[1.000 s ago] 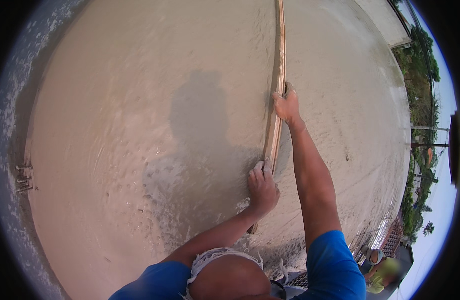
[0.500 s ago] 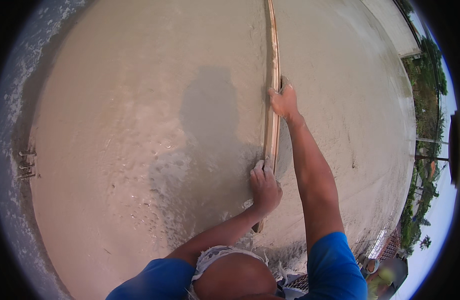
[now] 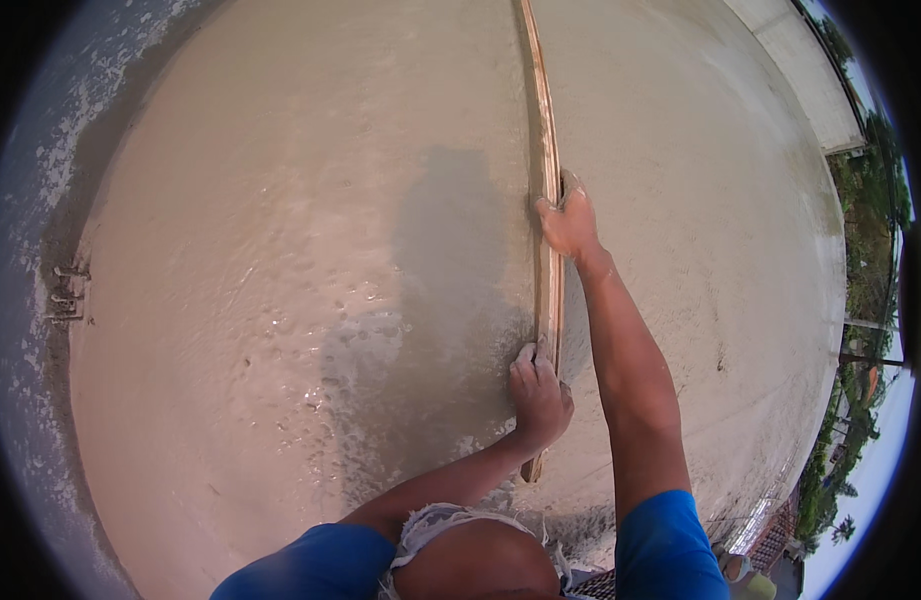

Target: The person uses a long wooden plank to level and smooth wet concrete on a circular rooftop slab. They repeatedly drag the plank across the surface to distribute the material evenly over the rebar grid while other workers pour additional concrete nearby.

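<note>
A long wooden straightedge (image 3: 540, 110) lies along a wet, grey-beige cement surface (image 3: 230, 200), running from the top edge down past my wrists. My left hand (image 3: 540, 395) grips its lower part, fingers wrapped over it and coated in grey mortar. Higher up, my right hand (image 3: 568, 222) holds the same board, thumb on the near side, fingers partly hidden behind it. Pitted, glistening patches and my shadow show left of the board. My bent knee in torn light cloth (image 3: 480, 560) is at the bottom.
Small fittings (image 3: 68, 295) stick out at the left beside a darker, splotched band (image 3: 50, 170). A pale ledge (image 3: 800, 70), trees (image 3: 870, 190) and wires line the right. At the lower right, a co-worker (image 3: 740, 570) is partly visible beside roof tiles (image 3: 770, 530).
The board's upper part has shifted left; its lower end and my left hand are slightly lower and farther right in the picture. Both hands still grip it. The surroundings have shifted with the camera.
</note>
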Available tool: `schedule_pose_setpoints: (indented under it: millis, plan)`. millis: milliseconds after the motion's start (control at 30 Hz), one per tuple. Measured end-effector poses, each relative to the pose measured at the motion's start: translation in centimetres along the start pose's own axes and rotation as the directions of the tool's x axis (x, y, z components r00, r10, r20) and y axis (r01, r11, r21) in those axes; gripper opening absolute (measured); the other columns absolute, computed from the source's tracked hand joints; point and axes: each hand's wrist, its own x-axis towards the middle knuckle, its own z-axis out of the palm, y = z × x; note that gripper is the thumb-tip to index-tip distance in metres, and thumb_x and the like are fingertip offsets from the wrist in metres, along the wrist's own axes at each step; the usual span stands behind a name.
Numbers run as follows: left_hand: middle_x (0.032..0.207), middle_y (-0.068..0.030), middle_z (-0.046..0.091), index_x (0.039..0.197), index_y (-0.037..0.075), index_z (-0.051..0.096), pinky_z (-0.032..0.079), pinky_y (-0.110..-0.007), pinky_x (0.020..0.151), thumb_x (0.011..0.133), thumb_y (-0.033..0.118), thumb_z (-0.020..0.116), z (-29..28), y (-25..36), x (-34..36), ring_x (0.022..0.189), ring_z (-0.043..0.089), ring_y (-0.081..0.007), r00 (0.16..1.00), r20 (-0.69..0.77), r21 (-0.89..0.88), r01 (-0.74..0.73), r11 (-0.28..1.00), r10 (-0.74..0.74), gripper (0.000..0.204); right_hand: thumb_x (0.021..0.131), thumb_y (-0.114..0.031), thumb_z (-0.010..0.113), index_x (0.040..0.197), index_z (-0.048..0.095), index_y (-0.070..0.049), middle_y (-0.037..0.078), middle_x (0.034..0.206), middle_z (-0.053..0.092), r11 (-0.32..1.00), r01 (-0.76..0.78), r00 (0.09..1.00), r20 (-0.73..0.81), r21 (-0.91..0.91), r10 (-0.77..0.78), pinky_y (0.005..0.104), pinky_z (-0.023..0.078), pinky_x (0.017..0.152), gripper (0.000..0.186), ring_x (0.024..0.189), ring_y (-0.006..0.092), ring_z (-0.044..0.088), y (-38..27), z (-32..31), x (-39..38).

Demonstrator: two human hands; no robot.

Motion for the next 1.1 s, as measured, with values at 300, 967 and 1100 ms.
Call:
schedule_pose_setpoints:
  millis: [300, 967, 1100]
  plan:
    - [0.145, -0.0344, 0.036, 0.153, -0.015, 0.03, 0.032, -0.061, 0.113, 0.082, 0.001, 0.07, -1.8, -1.0, 0.1, 0.13, 0.04, -0.0526, 0.999, -0.033, -0.011, 0.042, 0.999, -0.042, 0.084, 0.09, -0.021, 0.07, 0.142, 0.058, 0.002, 0.032, 0.138, 0.059, 0.997, 0.072, 0.995, 0.068, -0.02, -0.07, 0.0488, 0.047, 0.113, 0.058, 0.131, 0.0474, 0.057, -2.9, 2.4, 0.4]
    - [0.15, -0.0347, 0.034, 0.156, -0.012, 0.028, 0.031, -0.059, 0.116, 0.094, 0.029, 0.076, -3.4, -2.0, -4.5, 0.135, 0.039, -0.0519, 0.998, 0.065, -0.065, 0.009, 0.998, -0.005, 0.089, 0.093, -0.021, 0.071, 0.141, 0.057, 0.002, 0.03, 0.137, 0.06, 0.975, 0.216, 0.967, 0.148, -0.058, -0.206, 0.0482, 0.046, 0.114, 0.056, 0.13, 0.0487, 0.056, -4.2, 4.5, -3.5]
    - [0.151, -0.033, 0.035, 0.158, -0.007, 0.03, 0.032, -0.058, 0.117, 0.097, 0.036, 0.074, -5.9, -2.9, -3.9, 0.136, 0.039, -0.051, 0.998, 0.047, -0.107, -0.036, 0.994, 0.041, 0.086, 0.09, -0.018, 0.071, 0.145, 0.055, 0.002, 0.03, 0.141, 0.059, 0.96, 0.279, 0.93, 0.247, 0.01, -0.273, 0.0475, 0.044, 0.116, 0.06, 0.134, 0.0483, 0.054, -7.5, 4.2, -3.9]
